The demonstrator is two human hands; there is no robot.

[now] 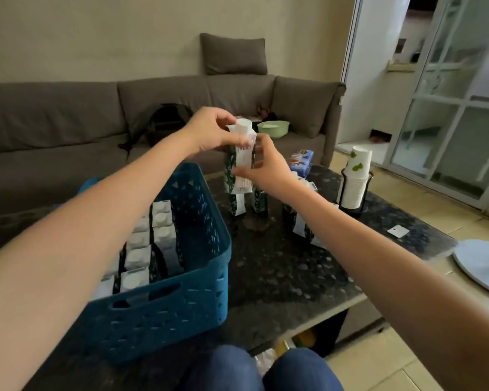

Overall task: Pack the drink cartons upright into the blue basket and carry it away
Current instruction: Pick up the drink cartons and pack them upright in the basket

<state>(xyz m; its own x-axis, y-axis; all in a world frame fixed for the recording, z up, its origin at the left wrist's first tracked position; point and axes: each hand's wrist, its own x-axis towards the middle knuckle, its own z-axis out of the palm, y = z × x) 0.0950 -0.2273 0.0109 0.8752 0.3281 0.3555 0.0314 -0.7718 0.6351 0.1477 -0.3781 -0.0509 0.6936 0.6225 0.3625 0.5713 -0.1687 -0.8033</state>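
Two hands' fingers (223,119) around upright carton (243,159).

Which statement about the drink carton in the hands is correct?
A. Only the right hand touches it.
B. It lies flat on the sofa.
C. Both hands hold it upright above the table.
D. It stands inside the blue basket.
C: the left hand grips the top of the carton and the right hand holds its side, above the table.
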